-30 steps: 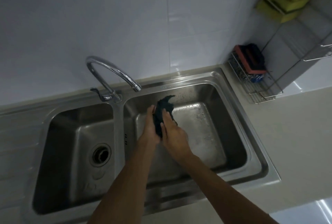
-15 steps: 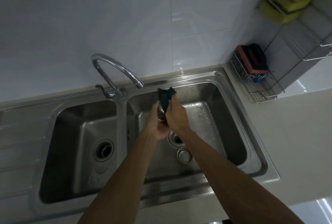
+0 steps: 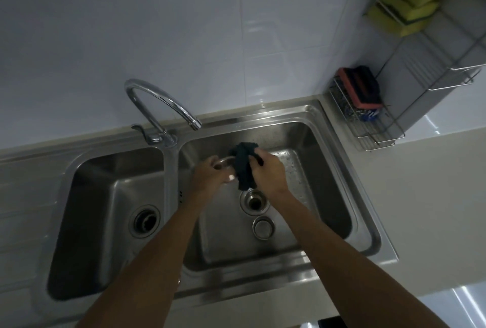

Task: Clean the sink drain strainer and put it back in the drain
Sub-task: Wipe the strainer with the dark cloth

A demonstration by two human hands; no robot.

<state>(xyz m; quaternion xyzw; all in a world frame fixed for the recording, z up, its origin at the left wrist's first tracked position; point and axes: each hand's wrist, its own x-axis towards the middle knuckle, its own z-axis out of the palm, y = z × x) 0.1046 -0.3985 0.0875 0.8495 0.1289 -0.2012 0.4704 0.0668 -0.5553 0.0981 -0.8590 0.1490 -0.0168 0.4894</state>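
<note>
Dimly lit, the steel double sink [image 3: 289, 113] sits in a pale bench [image 3: 434, 209] under white wall tiles [image 3: 184, 38]. Left fingers [image 3: 212, 162] curl round the strainer [image 3: 226, 160]; right fingers [image 3: 263, 158] clutch a dark cloth [image 3: 243, 170] against it, near the open drain [image 3: 254, 202]. A wire rack [image 3: 373, 134] of sponges [image 3: 360, 88] stands well right of them.

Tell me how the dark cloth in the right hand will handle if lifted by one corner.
Likely floppy: the cloth bunches and droops below the right hand gripping it, keeping no shape. Probably light, since one hand holds it up. Possibly damp and clingy, given droplets on the sink floor; wetness itself can't be confirmed.
</note>
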